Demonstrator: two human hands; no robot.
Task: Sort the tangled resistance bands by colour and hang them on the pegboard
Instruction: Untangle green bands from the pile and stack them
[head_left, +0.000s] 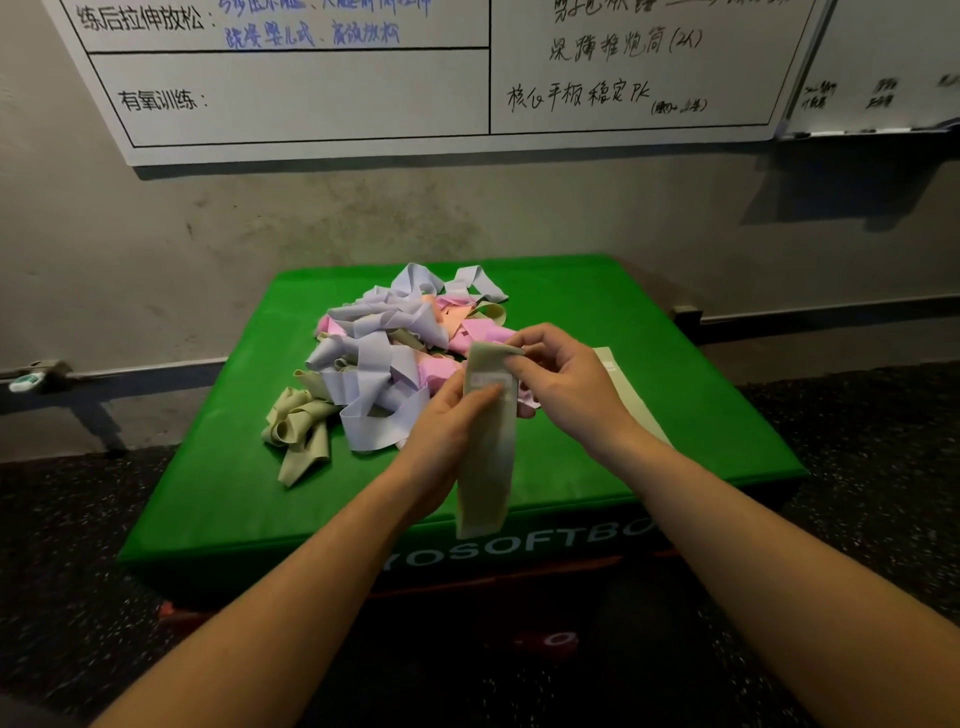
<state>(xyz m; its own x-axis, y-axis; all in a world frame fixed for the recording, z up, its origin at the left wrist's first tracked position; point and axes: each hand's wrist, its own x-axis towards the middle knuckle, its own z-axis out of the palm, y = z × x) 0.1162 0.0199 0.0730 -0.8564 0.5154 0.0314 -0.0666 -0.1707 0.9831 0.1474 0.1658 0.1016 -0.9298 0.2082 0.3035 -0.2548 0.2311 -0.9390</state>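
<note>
One beige band free, held up between both your hands over the green box.

Your left hand (457, 415) has its fingers clamped on the beige band (488, 447) near its printed label, your right hand (556, 374) pinches its top edge, and the loop hangs slack below your fingers. Just right of them another beige band (628, 384) lies flat on the green box (649, 312). Beyond your fingers sits the tangled pile (395, 353) of lilac, pink and beige. No pegboard shows here, only a whiteboard (311, 93) above. Pull carelessly from that pile and knotted loops could drag neighbours off the edge.
</note>
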